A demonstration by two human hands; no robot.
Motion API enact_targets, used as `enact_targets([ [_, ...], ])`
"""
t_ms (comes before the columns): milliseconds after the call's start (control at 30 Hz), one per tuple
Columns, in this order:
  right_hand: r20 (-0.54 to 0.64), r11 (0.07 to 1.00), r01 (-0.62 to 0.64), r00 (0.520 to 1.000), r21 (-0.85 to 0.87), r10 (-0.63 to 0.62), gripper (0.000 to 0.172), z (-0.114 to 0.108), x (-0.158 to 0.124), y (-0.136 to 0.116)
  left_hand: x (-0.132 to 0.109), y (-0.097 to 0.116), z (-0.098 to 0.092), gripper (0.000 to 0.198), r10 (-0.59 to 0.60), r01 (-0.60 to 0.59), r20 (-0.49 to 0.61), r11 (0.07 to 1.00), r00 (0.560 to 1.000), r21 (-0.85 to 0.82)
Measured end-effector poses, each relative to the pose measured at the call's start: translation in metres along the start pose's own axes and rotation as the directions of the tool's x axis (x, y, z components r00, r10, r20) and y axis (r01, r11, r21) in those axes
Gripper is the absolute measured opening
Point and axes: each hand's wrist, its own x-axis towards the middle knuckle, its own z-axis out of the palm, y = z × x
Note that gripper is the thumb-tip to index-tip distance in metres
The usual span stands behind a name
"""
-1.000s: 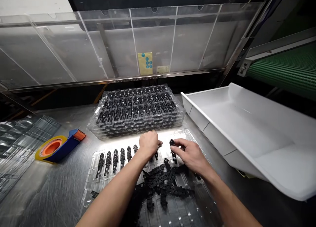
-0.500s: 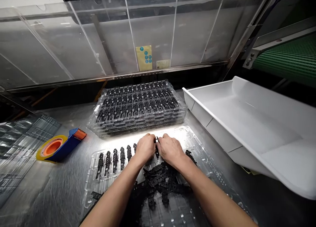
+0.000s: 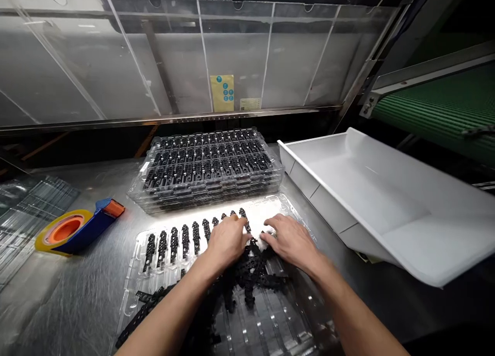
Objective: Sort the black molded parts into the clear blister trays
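Note:
A clear plastic tray [image 3: 131, 263] holds a row of slim black plastic parts [image 3: 174, 244] standing in slots along its far side. My left hand [image 3: 227, 238] is over the right end of that row. Its index finger and thumb are apart beside the last black part [image 3: 243, 215]; the other fingers are curled out of sight. My right hand [image 3: 291, 241] hovers just right of it, thumb and index spread, fingertips at the edge of a loose heap of black parts [image 3: 251, 273]. Further loose parts [image 3: 145, 309] lie at the tray's left, partly under my left forearm.
Behind the tray stands a stack of filled clear trays [image 3: 209, 191]. A large white bin [image 3: 371, 191] is to the right, below a green conveyor belt [image 3: 436, 106]. At left are a blue tape dispenser [image 3: 87, 229] and stacked clear trays [image 3: 34, 222]. A clear panel [image 3: 174, 72] rises behind.
My hands have drawn apart; the right has moved right and opened. A black part that was between them now shows in the row's right end. The view has shifted slightly.

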Motion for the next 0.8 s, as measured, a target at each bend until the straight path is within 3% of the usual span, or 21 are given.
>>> enact_targets([
  [100,0.029,0.999,0.004,1.0,0.053,-0.005,0.026,0.003,-0.02,0.016,-0.009,0.015,0.009,0.018,0.075,-0.074,0.04,0.997,0.996,-0.038],
  [233,-0.013,0.989,-0.028,0.999,0.148,0.03,0.009,0.007,-0.026,0.023,-0.015,0.022,0.012,0.012,0.049,-0.047,0.009,0.993,0.999,-0.104],
  [300,-0.036,0.975,-0.039,0.998,0.219,0.048,0.007,0.0,-0.026,0.025,-0.018,0.019,0.004,0.009,0.025,-0.025,-0.004,0.984,1.0,-0.177],
  [367,-0.065,0.953,-0.047,0.996,0.298,0.069,0.016,-0.011,-0.026,0.03,-0.02,0.014,-0.01,0.007,-0.008,0.0,-0.029,0.964,1.0,-0.267],
  [433,-0.163,0.927,-0.035,0.981,0.372,0.102,0.029,-0.022,-0.022,0.035,-0.017,0.009,-0.025,0.01,-0.048,0.02,-0.073,0.938,0.996,-0.347],
  [500,-0.292,0.914,-0.016,0.945,0.405,0.146,0.029,-0.028,-0.014,0.038,-0.009,0.008,-0.035,0.017,-0.081,0.029,-0.119,0.921,0.99,-0.388],
  [600,-0.392,0.932,-0.02,0.904,0.361,0.171,0.019,-0.022,-0.001,0.04,0.009,0.014,-0.036,0.015,-0.103,0.023,-0.205,0.932,0.973,-0.361],
  [700,-0.383,0.963,-0.014,0.916,0.269,0.12,0.015,-0.005,0.007,0.038,0.021,0.021,-0.023,0.015,-0.063,-0.023,-0.275,0.953,0.959,-0.301],
  [800,-0.352,0.983,0.013,0.934,0.185,0.054,0.014,0.011,0.006,0.037,0.022,0.021,-0.017,0.02,-0.024,-0.054,-0.259,0.955,0.966,-0.291],
])
